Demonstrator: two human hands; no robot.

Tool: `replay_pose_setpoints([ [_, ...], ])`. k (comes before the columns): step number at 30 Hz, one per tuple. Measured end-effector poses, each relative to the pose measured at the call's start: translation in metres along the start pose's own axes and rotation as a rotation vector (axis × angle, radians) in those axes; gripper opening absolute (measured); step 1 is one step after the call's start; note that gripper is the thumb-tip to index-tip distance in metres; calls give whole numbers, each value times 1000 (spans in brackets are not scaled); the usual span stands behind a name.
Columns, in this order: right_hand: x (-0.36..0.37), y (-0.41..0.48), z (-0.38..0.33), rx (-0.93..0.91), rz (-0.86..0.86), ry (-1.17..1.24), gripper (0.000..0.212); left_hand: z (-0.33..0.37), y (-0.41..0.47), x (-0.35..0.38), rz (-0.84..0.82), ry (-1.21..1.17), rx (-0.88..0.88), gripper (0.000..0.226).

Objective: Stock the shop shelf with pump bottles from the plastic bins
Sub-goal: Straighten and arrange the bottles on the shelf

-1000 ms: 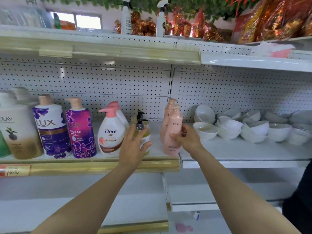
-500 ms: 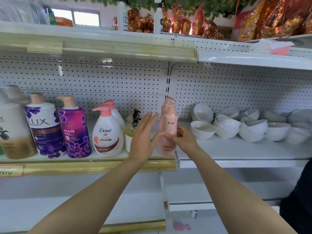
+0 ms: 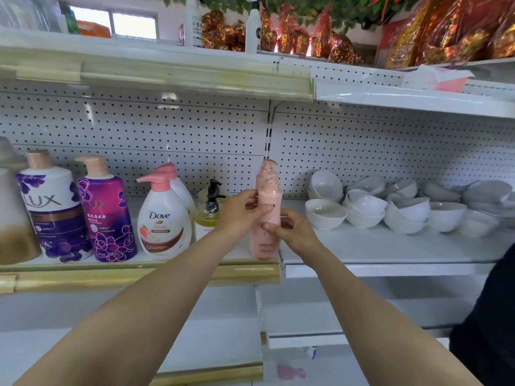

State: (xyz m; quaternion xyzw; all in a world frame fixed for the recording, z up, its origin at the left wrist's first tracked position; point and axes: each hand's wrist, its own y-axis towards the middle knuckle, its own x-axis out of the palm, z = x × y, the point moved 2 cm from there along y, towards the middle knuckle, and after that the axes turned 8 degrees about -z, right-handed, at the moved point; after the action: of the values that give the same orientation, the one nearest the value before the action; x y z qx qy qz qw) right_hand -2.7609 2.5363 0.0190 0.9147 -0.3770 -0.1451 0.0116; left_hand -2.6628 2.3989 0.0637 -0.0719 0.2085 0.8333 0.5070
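Note:
A slim pink pump bottle [image 3: 266,207] stands upright at the right end of the gold-edged shelf [image 3: 139,277]. My left hand [image 3: 242,211] grips its upper body from the left, thumb across the front. From the right, my right hand [image 3: 289,228] pinches its lower body. A second pink bottle seems to stand right behind it. To the left stand a small yellow bottle with a black pump [image 3: 210,210], a white Dove bottle [image 3: 163,218], a purple Lux bottle [image 3: 107,213] and a white Lux bottle [image 3: 53,210]. No plastic bin is in view.
Several white bowls [image 3: 390,207] are stacked on the white shelf [image 3: 390,267] to the right. An upper shelf [image 3: 156,73] carries spray bottles and red-gold packets. Lower shelves lie beneath my arms. A dark sleeve [image 3: 490,316] is at the right edge.
My left hand left the yellow black-pump bottle, moved right and took hold of the pink bottle. My right hand stayed on the pink bottle's lower part.

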Motion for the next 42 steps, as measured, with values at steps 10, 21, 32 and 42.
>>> replay_pose_setpoints([
  [10,0,7,-5,-29,8,-76,44,9,3,2,13,78,-13,36],
  [21,-6,17,-4,-20,-156,-117,51,-36,-41,-36,419,543,280,44],
  [32,2,24,-4,-5,-184,-66,40,-79,-50,-42,229,757,149,46],
  [42,3,20,-10,31,-213,-79,39,-73,-60,-51,282,1111,141,47],
])
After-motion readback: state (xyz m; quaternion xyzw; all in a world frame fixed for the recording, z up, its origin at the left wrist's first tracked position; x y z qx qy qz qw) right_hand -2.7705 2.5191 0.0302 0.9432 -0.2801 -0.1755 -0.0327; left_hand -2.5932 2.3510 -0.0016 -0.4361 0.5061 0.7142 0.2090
